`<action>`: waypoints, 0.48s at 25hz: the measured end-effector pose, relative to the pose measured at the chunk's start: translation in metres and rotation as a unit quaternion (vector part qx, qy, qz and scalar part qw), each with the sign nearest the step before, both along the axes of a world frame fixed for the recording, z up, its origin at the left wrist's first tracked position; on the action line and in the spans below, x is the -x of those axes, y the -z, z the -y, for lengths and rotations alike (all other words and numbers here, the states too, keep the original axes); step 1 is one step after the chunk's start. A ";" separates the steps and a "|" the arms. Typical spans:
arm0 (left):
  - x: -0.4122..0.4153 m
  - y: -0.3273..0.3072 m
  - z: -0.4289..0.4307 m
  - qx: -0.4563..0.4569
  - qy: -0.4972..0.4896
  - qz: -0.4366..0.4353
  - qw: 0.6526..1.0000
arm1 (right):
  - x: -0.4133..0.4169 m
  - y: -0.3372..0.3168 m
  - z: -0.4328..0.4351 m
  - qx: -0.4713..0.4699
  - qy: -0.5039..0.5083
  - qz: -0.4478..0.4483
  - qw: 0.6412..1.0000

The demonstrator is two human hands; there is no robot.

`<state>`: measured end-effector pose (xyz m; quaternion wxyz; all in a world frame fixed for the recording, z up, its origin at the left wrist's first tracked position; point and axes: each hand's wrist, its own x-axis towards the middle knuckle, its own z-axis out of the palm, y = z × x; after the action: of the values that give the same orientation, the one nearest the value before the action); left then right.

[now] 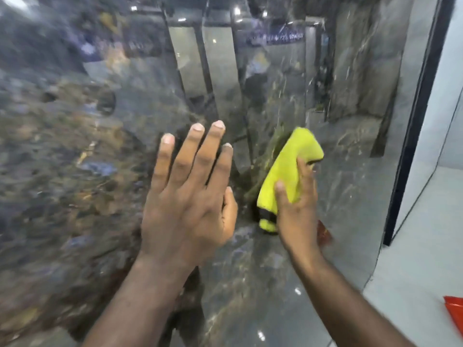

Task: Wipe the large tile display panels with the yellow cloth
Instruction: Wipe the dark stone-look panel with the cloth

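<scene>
The left hand (185, 196) lies flat on the glossy dark panel (75, 146), its fingers straight and slightly spread, holding nothing. Just beside it to the right, the right hand (298, 209) grips the yellow cloth (288, 169): the thumb lies across the cloth's face and the fingers curl round its right edge. The folded cloth sits against the panel, tilted, with its top leaning right and a black band near its lower end.

The panel runs wide to the left of the hands and above them. To the right a shorter stretch of panel ends at a dark frame strip (411, 146), with a pale surface (438, 221) beyond it. A red object (454, 311) shows at the lower right corner, well apart from both hands.
</scene>
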<state>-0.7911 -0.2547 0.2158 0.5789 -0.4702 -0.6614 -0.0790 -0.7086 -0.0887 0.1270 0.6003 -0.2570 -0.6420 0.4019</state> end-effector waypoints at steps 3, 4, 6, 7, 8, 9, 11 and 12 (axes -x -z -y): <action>0.008 0.015 -0.014 0.031 -0.053 -0.032 0.998 | -0.014 0.018 0.021 -0.042 -0.063 0.023 0.997; 0.010 0.017 -0.014 0.032 -0.056 -0.036 0.997 | -0.016 0.005 0.012 -0.076 -0.074 0.027 0.994; 0.009 0.019 -0.013 0.027 -0.058 -0.038 0.997 | -0.016 -0.034 -0.016 -0.154 -0.066 0.056 0.984; 0.008 0.020 -0.012 0.023 -0.062 -0.041 0.997 | -0.016 -0.046 -0.034 -0.185 -0.053 0.064 0.979; 0.008 0.021 -0.011 0.021 -0.065 -0.045 0.997 | -0.018 -0.051 -0.051 -0.196 -0.043 0.062 0.978; 0.010 0.021 -0.012 0.023 -0.065 -0.049 0.996 | -0.019 -0.045 -0.064 -0.182 -0.039 0.058 0.981; 0.012 0.020 -0.013 0.030 -0.059 -0.044 0.997 | -0.021 -0.008 -0.062 -0.082 -0.039 0.060 0.994; 0.010 0.020 -0.012 0.031 -0.056 -0.036 0.997 | -0.022 0.012 -0.045 -0.029 -0.036 0.059 0.997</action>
<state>-0.8016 -0.2425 0.1956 0.5912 -0.4528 -0.6674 -0.0095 -0.6868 -0.0437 0.1150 0.5535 -0.2399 -0.6964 0.3888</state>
